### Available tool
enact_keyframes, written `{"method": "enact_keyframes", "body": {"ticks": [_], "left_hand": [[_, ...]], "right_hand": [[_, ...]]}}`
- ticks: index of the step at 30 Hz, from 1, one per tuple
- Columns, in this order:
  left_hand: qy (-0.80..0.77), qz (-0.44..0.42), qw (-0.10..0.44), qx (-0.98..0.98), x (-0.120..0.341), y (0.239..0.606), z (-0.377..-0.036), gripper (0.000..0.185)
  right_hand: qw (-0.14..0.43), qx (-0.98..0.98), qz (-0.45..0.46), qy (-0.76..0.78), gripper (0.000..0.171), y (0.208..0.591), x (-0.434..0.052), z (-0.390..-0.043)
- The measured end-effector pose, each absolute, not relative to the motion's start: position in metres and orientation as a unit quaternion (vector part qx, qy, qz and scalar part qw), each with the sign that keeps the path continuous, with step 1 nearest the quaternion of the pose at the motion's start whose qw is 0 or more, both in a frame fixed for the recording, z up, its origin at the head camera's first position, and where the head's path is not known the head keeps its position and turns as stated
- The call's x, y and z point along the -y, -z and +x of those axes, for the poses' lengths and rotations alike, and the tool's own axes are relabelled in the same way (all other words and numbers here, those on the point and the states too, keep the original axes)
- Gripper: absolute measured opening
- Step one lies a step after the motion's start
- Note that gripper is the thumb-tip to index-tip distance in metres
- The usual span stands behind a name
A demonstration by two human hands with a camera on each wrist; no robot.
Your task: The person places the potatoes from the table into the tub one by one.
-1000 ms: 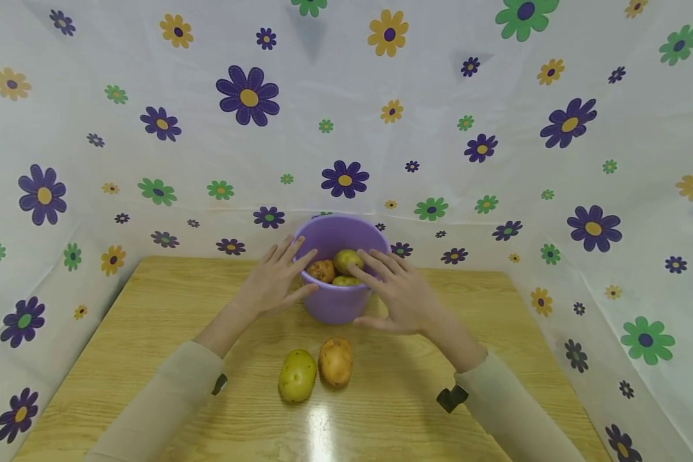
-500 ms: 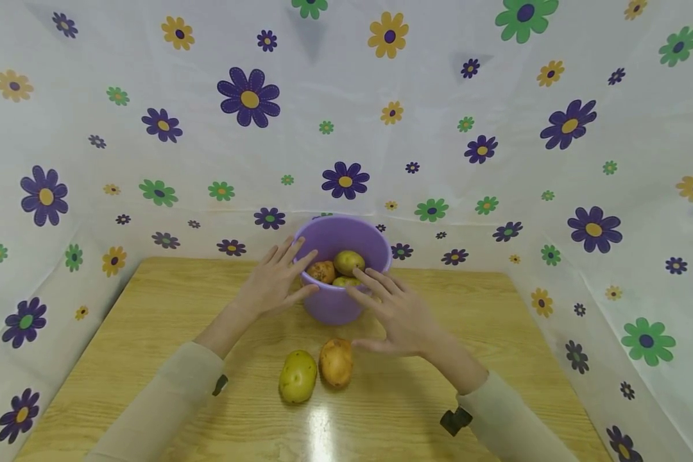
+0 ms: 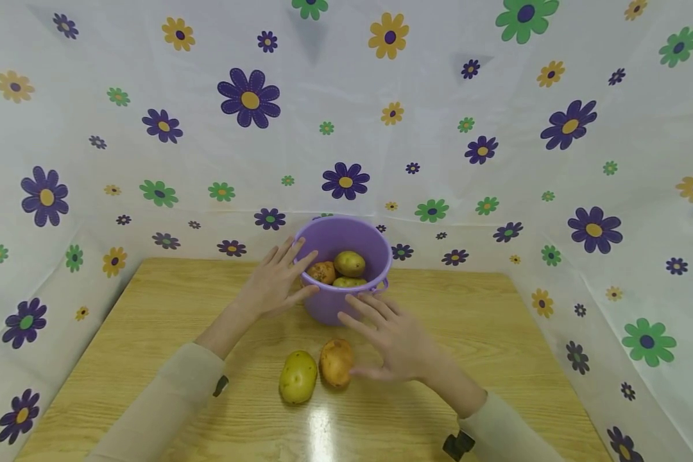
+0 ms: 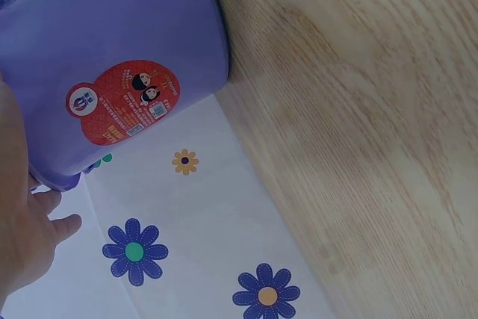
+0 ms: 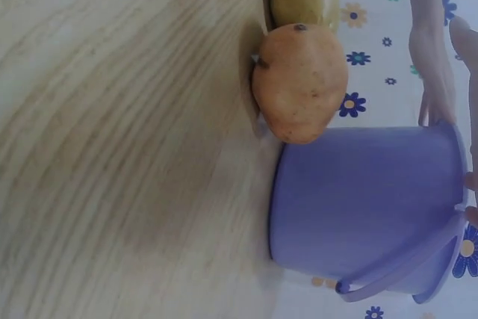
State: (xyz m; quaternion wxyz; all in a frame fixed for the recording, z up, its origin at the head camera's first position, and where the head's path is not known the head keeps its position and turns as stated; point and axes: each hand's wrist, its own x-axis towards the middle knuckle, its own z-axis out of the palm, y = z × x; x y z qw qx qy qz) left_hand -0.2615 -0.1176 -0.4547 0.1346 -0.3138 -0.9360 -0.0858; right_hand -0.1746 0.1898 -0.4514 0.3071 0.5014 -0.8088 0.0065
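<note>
A purple bucket (image 3: 330, 309) stands upright at the back of the table with three potatoes showing inside: a greenish one (image 3: 349, 263), a brown one (image 3: 321, 272), and another (image 3: 344, 281) partly hidden by the rim. My left hand (image 3: 270, 282) rests at the bucket's left rim, fingers straight and spread. Over the table in front of the bucket is my right hand (image 3: 395, 340), fingers extended and holding nothing. Its thumb overlaps the edge of a tan potato (image 3: 335, 360) in the head view. A green potato (image 3: 298, 377) lies just left of that one.
The wooden table (image 3: 179, 308) meets a white cloth with flowers (image 3: 346, 77) behind the bucket and at both sides. In the right wrist view, the bucket's handle (image 5: 403, 259) hangs down its side. A red sticker (image 4: 127, 102) is on the bucket in the left wrist view.
My right hand has drawn back from over the bucket's right rim toward me, down near the tan potato, uncovering the rim and handle joint. The left hand has stayed at the rim.
</note>
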Motion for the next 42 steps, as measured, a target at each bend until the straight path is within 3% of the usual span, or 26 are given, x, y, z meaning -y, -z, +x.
{"method": "enact_keyframes", "body": {"ticks": [23,32,42], "left_hand": [[0.085,-0.316,0.148,0.933,0.118,0.457,-0.262,0.091],[0.095,-0.316,0.145,0.933,0.118,0.457,-0.262,0.085],[0.096,-0.317,0.149,0.932,0.117,0.455,-0.260,0.089]], "right_hand": [[0.247,0.824,0.508,0.037,0.093,0.498,-0.182,-0.162],[0.210,0.839,0.498,0.066,0.097,0.507,-0.178,-0.162],[0.216,0.834,0.504,0.056,0.092,0.519,-0.175,-0.170]]}}
